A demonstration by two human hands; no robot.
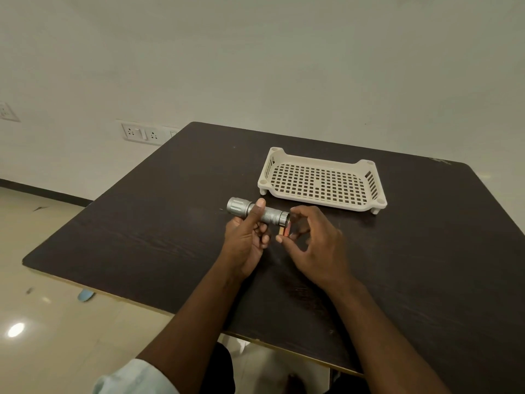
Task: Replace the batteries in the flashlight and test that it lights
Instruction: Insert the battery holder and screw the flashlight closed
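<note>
Nearest to us, a pale sleeve (136, 376) shows at the bottom edge, and our two bare forearms reach out over the dark table (142, 231). Our left hand (247, 237) has its fingers wrapped around the silver flashlight (257, 213), thumb pressed over the top of the barrel — the flashlight lies roughly level above the table, its wide head pointing left and its tail end pointing right. Our right hand (315, 243) sits just beside that tail end, thumb and fingers pinched on a small battery (284, 231) — orange-red, held close under the tail of the barrel. Whether the battery touches the flashlight we cannot tell. Beyond the hands, near the far right of the table, stands a cream perforated tray (322, 166).
</note>
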